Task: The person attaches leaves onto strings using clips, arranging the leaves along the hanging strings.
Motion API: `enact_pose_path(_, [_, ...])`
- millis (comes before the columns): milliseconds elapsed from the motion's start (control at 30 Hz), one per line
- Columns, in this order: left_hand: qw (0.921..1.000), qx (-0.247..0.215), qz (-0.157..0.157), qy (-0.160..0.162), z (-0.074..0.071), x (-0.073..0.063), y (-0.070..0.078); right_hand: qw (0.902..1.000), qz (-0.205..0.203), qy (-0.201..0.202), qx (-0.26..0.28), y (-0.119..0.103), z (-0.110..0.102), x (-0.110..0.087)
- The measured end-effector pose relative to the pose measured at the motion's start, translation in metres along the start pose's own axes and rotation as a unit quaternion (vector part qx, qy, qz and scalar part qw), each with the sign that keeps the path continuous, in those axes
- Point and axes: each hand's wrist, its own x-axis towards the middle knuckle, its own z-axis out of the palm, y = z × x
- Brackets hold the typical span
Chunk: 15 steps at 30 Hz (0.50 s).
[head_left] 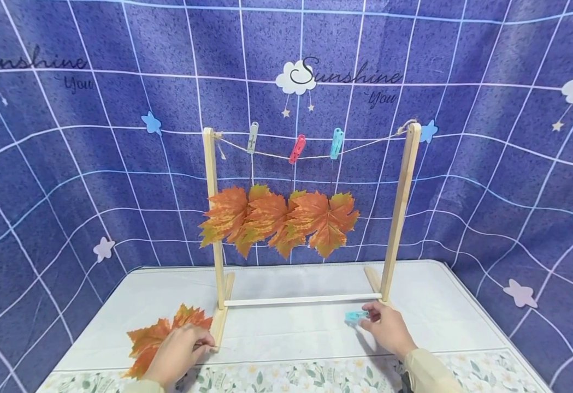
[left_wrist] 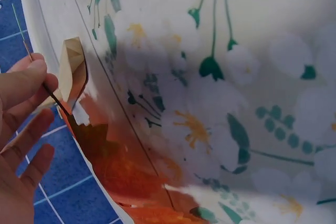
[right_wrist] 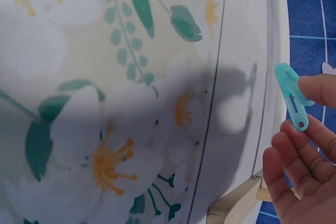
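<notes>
My left hand pinches the thin stem of an orange maple leaf between thumb and forefinger, beside the rack's left foot. The leaf spreads behind and left of the hand; its lower part is hidden by it. In my right hand a turquoise clothespin is gripped between thumb and fingers, over the table near the rack's right foot. Behind, a string on the wooden rack bears a grey clothespin, a red clothespin and a blue clothespin, with orange leaves hanging below.
The rack stands on a white table with a floral cloth strip along the front. A white bar joins the rack's posts low down. A blue gridded curtain surrounds the table at the back and sides.
</notes>
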Motion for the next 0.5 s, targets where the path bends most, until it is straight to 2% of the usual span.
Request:
enact_pose_path(100, [0.9997,-0.005,0.021,0.014,-0.002,0.001,0.000,0.9998,-0.013,0.011,0.009,-0.002,-0.001,0.001])
enact_pose_path(200, [0.9993,-0.015,0.029,0.018,-0.006,0.003,0.003,0.9994,-0.024,0.019,0.013,-0.004,-0.003,0.001])
enact_pose_path(333, [0.9993,-0.026,0.024,0.009,-0.013,0.007,0.008,0.9988,-0.034,0.027,0.022,-0.006,-0.006,0.002])
enact_pose_path(500, [0.9988,-0.035,0.035,-0.007,-0.020,0.013,0.012,0.9981,-0.039,0.032,0.034,-0.009,-0.010,0.004])
